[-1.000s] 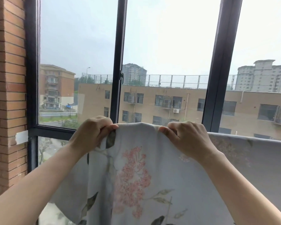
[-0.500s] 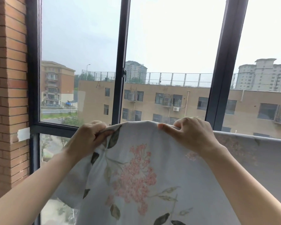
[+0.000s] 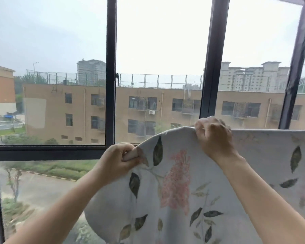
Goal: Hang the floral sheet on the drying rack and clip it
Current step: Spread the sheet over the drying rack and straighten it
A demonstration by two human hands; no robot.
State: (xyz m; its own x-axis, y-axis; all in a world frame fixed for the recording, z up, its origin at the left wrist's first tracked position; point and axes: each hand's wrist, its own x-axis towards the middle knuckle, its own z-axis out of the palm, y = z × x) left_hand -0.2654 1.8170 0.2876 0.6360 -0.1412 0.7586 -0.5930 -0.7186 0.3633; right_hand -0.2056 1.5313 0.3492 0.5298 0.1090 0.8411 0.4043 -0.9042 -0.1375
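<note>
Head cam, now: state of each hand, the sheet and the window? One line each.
left hand: grips the sheet's bunched end, the lower of the two hands.
right hand: grips the sheet's top fold, the higher of the two.
floral sheet: draped, top edge level to the right of the right hand, drooping toward the left hand; no clip in view.
window: centre panes look shut; far right unclear.

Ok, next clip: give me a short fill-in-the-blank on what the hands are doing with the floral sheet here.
1. The left hand and the right hand both grip the floral sheet along its ____ edge.
2. The hand held higher is the ____ one.
3. The big flower printed between the hands is ____ in colour.
Missing words: top; right; pink.
</note>
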